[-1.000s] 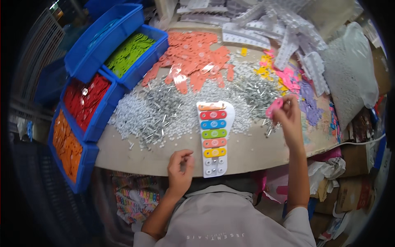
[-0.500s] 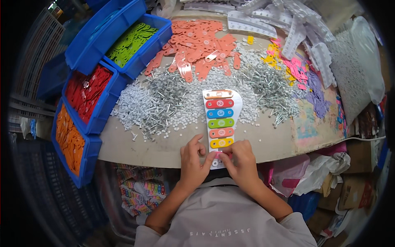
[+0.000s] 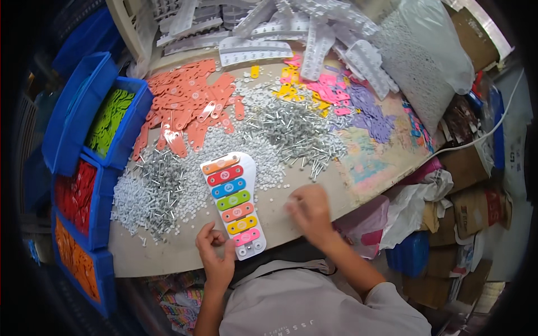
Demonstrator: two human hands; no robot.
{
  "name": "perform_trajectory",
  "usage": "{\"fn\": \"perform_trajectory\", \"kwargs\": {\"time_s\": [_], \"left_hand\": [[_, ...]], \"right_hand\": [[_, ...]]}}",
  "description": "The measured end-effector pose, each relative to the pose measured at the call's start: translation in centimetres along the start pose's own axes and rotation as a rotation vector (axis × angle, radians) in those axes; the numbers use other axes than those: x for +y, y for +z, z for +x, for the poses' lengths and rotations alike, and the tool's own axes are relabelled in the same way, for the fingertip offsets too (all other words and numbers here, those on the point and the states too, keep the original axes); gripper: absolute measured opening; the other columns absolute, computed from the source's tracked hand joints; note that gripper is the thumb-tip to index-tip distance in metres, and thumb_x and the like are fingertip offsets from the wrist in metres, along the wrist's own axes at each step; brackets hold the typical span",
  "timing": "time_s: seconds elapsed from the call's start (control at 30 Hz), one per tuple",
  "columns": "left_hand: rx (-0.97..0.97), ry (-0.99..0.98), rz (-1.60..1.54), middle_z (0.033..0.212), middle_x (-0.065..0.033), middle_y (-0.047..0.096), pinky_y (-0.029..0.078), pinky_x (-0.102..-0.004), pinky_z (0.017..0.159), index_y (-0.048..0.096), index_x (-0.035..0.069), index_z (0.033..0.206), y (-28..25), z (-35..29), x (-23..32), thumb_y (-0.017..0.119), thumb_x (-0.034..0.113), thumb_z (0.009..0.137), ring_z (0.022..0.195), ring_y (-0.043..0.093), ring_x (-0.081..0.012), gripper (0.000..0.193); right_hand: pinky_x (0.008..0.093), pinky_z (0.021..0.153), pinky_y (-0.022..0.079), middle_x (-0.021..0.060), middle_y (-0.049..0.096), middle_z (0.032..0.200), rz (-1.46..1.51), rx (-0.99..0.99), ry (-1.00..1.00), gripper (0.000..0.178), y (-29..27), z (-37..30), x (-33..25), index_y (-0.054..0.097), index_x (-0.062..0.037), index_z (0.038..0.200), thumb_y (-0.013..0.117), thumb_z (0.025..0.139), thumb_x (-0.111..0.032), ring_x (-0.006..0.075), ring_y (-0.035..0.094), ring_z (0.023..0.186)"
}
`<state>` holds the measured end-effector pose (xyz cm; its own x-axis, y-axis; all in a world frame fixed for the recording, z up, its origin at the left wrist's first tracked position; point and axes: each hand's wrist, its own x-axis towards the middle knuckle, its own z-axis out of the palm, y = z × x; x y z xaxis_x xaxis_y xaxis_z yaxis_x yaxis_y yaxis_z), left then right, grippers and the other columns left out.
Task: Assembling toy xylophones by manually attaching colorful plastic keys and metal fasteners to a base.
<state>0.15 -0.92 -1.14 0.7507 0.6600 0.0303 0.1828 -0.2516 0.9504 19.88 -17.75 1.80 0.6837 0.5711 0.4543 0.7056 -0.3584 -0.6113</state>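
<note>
A toy xylophone (image 3: pixel 247 176) lies slightly tilted on the table, its white base carrying a row of coloured bars from orange at the far end to a pink bar (image 3: pixel 245 237) at the near end. Below the pink bar, the base's near end shows bare with round pegs. My left hand (image 3: pixel 216 253) rests at the base's lower left edge, thumb beside the pink bar, fingers loosely curled and apart from the thumb. Off to the right of the xylophone, my right hand (image 3: pixel 311 211) hovers over the table; its fingertips are smeared by motion, and whether they hold anything is hidden.
Beyond the xylophone spread white rings and metal pins (image 3: pixel 291 131). Coral bars (image 3: pixel 188 92) pile at far left, pink pieces (image 3: pixel 330 92) and purple pieces (image 3: pixel 372 117) at right. Blue bins (image 3: pixel 101 207) flank the left; white bases (image 3: pixel 255 50) stack behind, beside a bag (image 3: pixel 417 73).
My right hand has left the pink bar and moved right, away from the xylophone. The pink bar now lies visible across the base. The whole view has turned toward the right.
</note>
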Motion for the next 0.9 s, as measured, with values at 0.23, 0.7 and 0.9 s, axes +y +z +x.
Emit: {"fn": "perform_trajectory", "kwargs": {"time_s": [0.23,0.7,0.9], "left_hand": [[0.117,-0.068,-0.142,0.092,-0.0029,0.051,0.041,-0.0249,0.084,0.047,-0.001,0.129,-0.2,0.2,0.6,0.061,0.011,0.097,0.086,0.048,-0.0108,0.036],[0.091,0.024,0.113,0.095,-0.0031,0.055,0.044,-0.0256,0.081,0.059,-0.002,0.113,0.0,0.5,0.8,0.057,0.008,0.098,0.086,0.052,-0.0107,0.018],[0.139,-0.081,-0.066,0.094,-0.0025,0.056,0.043,-0.0231,0.08,0.057,-0.001,0.117,-0.9,-0.1,0.5,0.057,0.009,0.099,0.087,0.052,-0.0088,0.02]], "right_hand": [[0.0423,0.089,0.047,0.0169,0.063,0.106,-0.574,0.318,0.298,0.025,-11.8,5.0,18.7,0.062,0.0013,0.113,0.063,0.094,-0.015,0.0331,0.059,0.099],[0.0455,0.089,0.047,0.0213,0.066,0.097,-0.685,0.429,0.427,0.024,-12.2,4.1,22.5,0.067,0.0014,0.104,0.058,0.097,-0.019,0.039,0.061,0.097],[0.029,0.059,0.044,0.0039,0.057,0.074,-0.061,0.534,0.627,0.02,-11.1,5.4,15.5,0.061,-0.0022,0.101,0.051,0.105,-0.018,0.0143,0.056,0.065]]}}
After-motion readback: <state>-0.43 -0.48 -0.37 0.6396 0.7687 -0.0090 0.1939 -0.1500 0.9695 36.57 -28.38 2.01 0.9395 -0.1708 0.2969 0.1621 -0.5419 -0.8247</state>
